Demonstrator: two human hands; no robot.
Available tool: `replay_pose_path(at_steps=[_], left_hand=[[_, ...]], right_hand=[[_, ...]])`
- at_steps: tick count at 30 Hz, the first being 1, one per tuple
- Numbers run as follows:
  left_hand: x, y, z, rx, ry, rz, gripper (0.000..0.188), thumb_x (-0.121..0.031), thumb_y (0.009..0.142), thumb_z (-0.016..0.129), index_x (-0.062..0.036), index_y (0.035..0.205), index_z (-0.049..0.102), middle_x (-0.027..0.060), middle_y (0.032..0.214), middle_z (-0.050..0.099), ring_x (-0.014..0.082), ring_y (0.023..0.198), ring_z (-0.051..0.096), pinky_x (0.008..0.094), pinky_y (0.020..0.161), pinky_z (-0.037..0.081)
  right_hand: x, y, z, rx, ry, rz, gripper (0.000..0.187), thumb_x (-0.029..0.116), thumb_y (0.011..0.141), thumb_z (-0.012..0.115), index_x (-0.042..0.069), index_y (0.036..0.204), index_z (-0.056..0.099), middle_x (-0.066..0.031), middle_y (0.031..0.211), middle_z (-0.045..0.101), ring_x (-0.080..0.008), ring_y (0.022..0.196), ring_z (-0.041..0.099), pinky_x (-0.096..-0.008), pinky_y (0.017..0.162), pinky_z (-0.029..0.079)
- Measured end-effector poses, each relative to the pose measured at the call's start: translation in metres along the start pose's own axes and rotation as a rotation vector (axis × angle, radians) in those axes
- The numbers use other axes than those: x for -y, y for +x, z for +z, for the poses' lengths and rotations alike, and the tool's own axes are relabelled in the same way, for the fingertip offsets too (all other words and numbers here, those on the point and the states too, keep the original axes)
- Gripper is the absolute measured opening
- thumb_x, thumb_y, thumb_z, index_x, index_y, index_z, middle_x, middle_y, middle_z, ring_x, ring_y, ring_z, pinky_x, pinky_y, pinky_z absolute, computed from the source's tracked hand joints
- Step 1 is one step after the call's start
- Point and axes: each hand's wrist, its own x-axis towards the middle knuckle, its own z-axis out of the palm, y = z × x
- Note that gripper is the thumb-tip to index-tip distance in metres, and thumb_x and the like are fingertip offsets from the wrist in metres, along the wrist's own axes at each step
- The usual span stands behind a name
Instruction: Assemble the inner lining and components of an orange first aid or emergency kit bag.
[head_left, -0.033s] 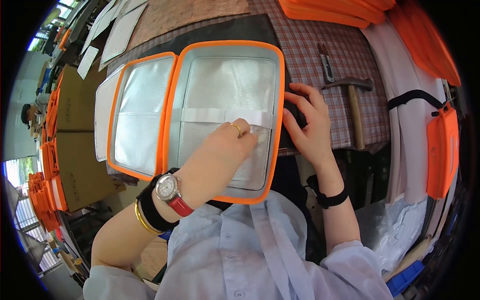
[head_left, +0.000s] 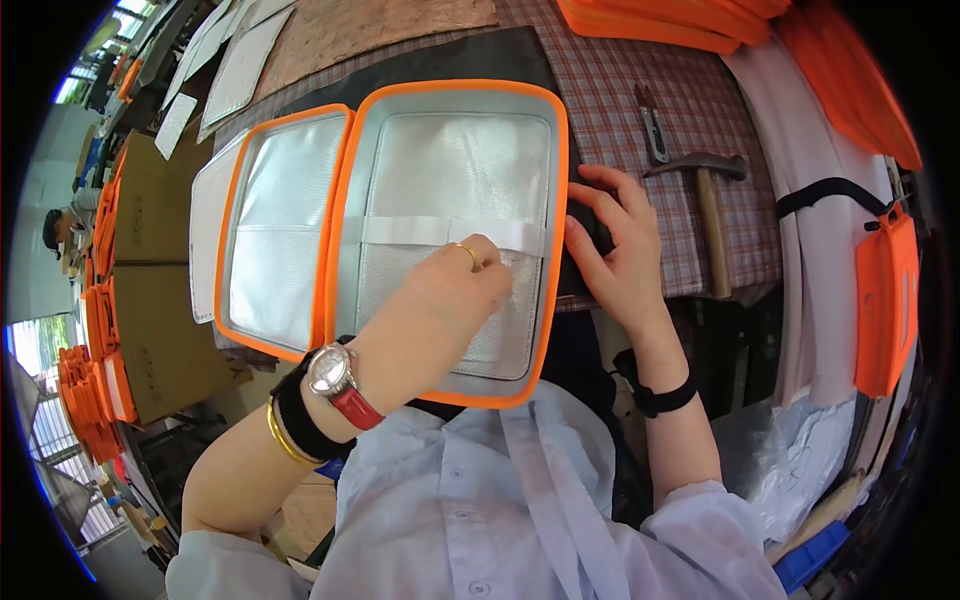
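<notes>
An orange-edged zip case (head_left: 460, 165) lies open like a book on the table, its silver lining facing up. Its smaller left half (head_left: 280, 230) has a silver pocket panel. Across the right half runs a white elastic band (head_left: 405, 231). Just below that band, my left hand (head_left: 445, 295) is closed with its fingers bunched over the lining; anything in the fingertips is hidden. My right hand (head_left: 622, 240) rests beside the case's right edge, fingers apart and slightly bent, the fingertips at the black mat (head_left: 590, 225).
A hammer (head_left: 712, 230) and a cutter knife (head_left: 654, 135) lie on the checked cloth to the right. Orange cases (head_left: 660, 25) are piled at the far right. White panels (head_left: 245, 75) lie at the far left, near cardboard boxes (head_left: 155, 300). Another person (head_left: 62, 230) is at the left rim.
My left hand has shifted very slightly to the left over the lining. My right hand and the case stay where they were.
</notes>
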Motion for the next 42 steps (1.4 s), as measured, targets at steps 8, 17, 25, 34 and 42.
replay_pose_path(at_steps=[8,17,25,34,42], left_hand=[[-0.005,0.005,-0.004,-0.033,-0.044,-0.035,0.032,-0.002,0.085,0.068,-0.0057,0.116,0.064,0.0107,0.113,0.059,0.0317,0.092,0.065,0.0393,0.080,0.054],[-0.003,-0.001,-0.004,-0.051,-0.277,-0.069,0.044,0.002,0.084,0.067,-0.0086,0.127,0.060,0.0125,0.126,0.052,0.0298,0.097,0.064,0.0378,0.087,0.053],[0.008,-0.008,-0.002,0.041,-0.084,0.094,0.055,0.006,0.079,0.070,-0.0108,0.130,0.059,0.0128,0.132,0.048,0.0292,0.101,0.062,0.0376,0.089,0.053],[-0.005,-0.004,-0.003,0.085,0.051,0.025,0.049,0.004,0.081,0.068,-0.0084,0.128,0.060,0.0139,0.134,0.049,0.0312,0.109,0.060,0.0393,0.092,0.052],[-0.007,-0.004,-0.007,-0.010,-0.197,-0.018,0.045,-0.001,0.085,0.065,-0.0031,0.129,0.057,0.0151,0.122,0.054,0.0292,0.105,0.061,0.0373,0.090,0.053]], right_hand=[[0.001,0.001,-0.002,-0.004,-0.028,-0.017,0.031,0.020,0.085,0.069,0.008,0.114,0.070,-0.0090,0.127,0.060,-0.0272,0.117,0.056,-0.0405,0.095,0.040],[0.001,0.002,-0.002,-0.009,-0.038,-0.023,0.032,0.019,0.084,0.070,0.010,0.114,0.070,-0.0084,0.127,0.059,-0.0269,0.117,0.056,-0.0409,0.096,0.040],[-0.001,0.001,0.000,0.007,-0.033,-0.010,0.032,0.020,0.084,0.070,0.010,0.114,0.070,-0.0083,0.127,0.059,-0.0270,0.118,0.056,-0.0406,0.096,0.040],[0.000,0.000,0.000,0.007,-0.034,-0.010,0.032,0.018,0.084,0.069,0.009,0.114,0.070,-0.0087,0.127,0.059,-0.0272,0.118,0.056,-0.0406,0.095,0.040],[0.003,0.002,-0.003,-0.002,-0.049,-0.006,0.031,0.018,0.084,0.070,0.009,0.114,0.070,-0.0090,0.127,0.060,-0.0280,0.118,0.056,-0.0413,0.097,0.040]])
